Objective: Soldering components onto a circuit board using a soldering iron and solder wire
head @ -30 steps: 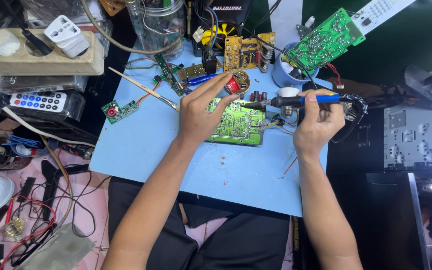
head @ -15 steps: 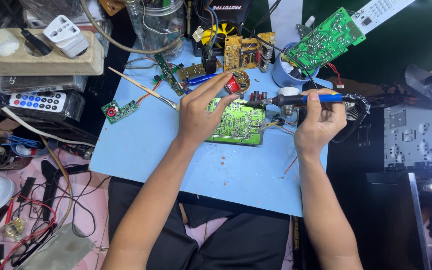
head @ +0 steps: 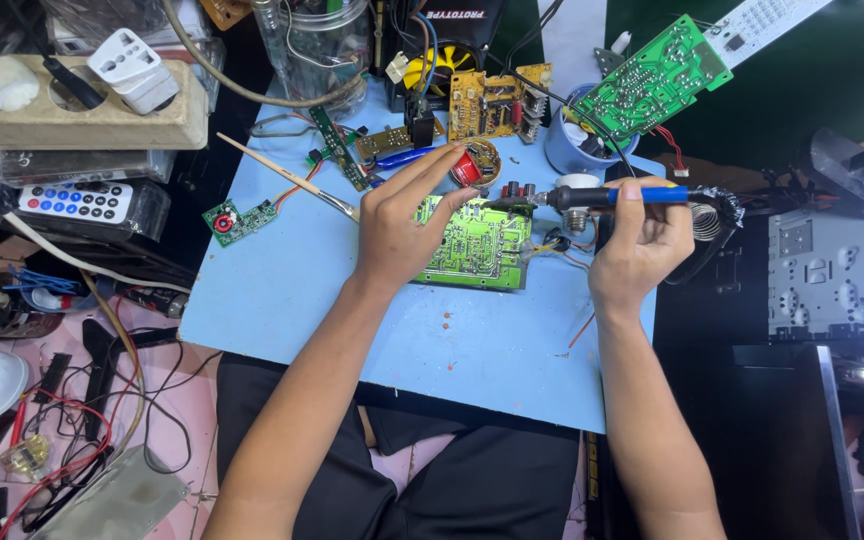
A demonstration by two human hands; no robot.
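**Soldering iron held over a green board**

Nearest the camera, two bare forearms reach up over dark trousers onto a light blue mat (head: 352, 330), bare along its near edge.

The left hand (head: 402, 235) rests on the left end of a green circuit board (head: 477, 245) that lies flat near the middle of the mat. Its fingers are loosely spread, not clenched; the forefinger stretches toward a small round tin (head: 476, 165) with a red centre just beyond the board, and the thumb lies on the board's top edge.

The right hand (head: 642, 245) is closed around the blue handle of a soldering iron (head: 602, 196), thumb on top, fingers curled beneath. The iron lies nearly level, with its tip pointing left to the board's far right corner; whether it touches the board cannot be told. A coiled wire stand (head: 710, 215) sits just beside the hand on its right.

Farther left, a small green board (head: 239, 219) with a red disc lies on the mat, near a thin stick (head: 282, 175) set aslant. Off the mat to the left sits a remote (head: 77, 200), and behind it a power strip (head: 82, 115) with a white adapter.

At the far edge stand a yellow-brown board (head: 497, 100), a glass jar (head: 322, 45) and a blue cup (head: 572, 150), with a large green board (head: 652, 80) tilted over it. A grey metal box (head: 837, 275) sits well off to the right.
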